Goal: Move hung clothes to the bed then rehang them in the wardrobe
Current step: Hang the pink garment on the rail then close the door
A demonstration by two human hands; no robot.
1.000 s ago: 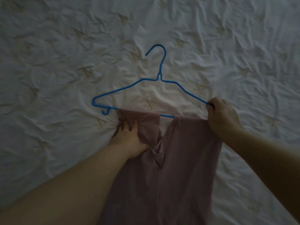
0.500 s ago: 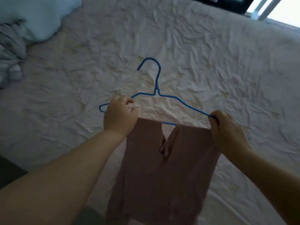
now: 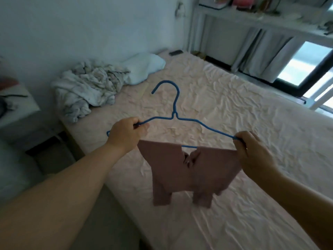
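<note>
A blue wire hanger (image 3: 175,112) is held up in the air over the bed (image 3: 243,123), its hook pointing up and away. A dusty-pink pair of trousers (image 3: 189,172) is folded over its bottom bar and hangs free above the sheet. My left hand (image 3: 124,135) grips the hanger's left shoulder. My right hand (image 3: 252,152) grips the right corner of the hanger together with the top edge of the trousers.
A crumpled blanket (image 3: 86,87) and a pale blue pillow (image 3: 144,67) lie at the head of the bed by the wall. A low white table (image 3: 16,103) stands at the left. Shelving (image 3: 252,18), curtains and a window fill the back right.
The hanger with the trousers has been lifted off the bed into the air. My left hand left the trouser fabric and took the hanger's left shoulder. The view has tilted up to show the room.
</note>
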